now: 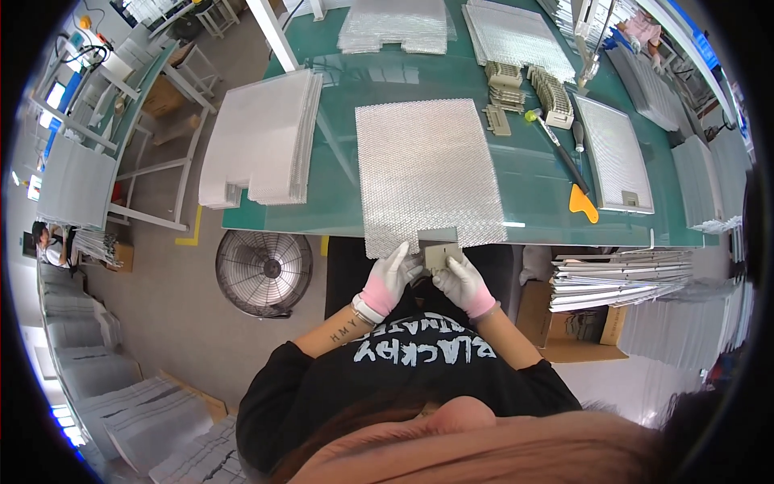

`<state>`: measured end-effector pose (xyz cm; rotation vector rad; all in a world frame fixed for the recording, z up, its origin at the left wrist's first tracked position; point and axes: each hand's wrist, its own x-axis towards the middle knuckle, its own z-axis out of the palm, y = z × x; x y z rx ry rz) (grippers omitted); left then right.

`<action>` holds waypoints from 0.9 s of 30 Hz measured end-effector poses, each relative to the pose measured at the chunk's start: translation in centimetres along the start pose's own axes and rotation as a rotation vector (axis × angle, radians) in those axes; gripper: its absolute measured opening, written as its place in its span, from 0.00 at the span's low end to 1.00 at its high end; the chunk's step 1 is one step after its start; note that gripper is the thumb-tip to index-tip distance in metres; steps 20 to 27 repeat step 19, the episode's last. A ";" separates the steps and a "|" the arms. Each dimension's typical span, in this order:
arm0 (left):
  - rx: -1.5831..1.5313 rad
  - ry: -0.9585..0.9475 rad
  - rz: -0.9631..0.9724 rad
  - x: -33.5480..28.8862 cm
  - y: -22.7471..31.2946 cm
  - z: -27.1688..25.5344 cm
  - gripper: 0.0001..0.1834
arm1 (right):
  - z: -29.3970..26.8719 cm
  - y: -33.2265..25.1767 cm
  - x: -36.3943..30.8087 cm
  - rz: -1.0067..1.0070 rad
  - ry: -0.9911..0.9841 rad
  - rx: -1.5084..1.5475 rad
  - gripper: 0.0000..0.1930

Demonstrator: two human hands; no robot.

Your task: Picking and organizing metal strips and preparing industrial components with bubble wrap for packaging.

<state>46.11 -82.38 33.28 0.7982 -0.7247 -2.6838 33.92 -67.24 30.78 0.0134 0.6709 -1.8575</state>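
Note:
A silvery metal mesh panel (427, 169) lies on the green table, and its notched near end hangs over the front edge. My left hand (387, 281), in a white glove with a pink cuff, is closed at the panel's tab, left of the notch. Its lower fingertips come close to a small beige plastic latch piece (438, 257); whether they touch it I cannot tell. That piece sits just below the notch, pinched by my gloved right hand (464, 287) at its right side.
Mesh stacks stand at the left (262, 137) and back (395, 24). To the right lie stacked beige pieces (552, 97), a hammer (560, 149), a screwdriver (578, 135), an orange scraper (582, 204) and a framed filter panel (614, 153). A floor fan (264, 273) stands below left, a cardboard box (564, 331) below right.

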 end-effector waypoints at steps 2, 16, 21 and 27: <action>0.053 0.028 0.040 0.6 -0.4 -0.3 0.18 | -0.4 0.5 0.4 -0.014 -0.013 -0.021 0.14; 0.195 0.137 0.075 -0.1 -0.6 0.3 0.16 | 1.4 1.7 0.2 -0.152 0.187 -0.338 0.13; 0.497 0.048 -0.011 0.4 -0.7 -0.4 0.20 | 2.1 1.8 0.6 -0.325 0.299 -0.505 0.15; 0.497 0.048 -0.011 0.4 -0.7 -0.4 0.20 | 2.1 1.8 0.6 -0.325 0.299 -0.505 0.15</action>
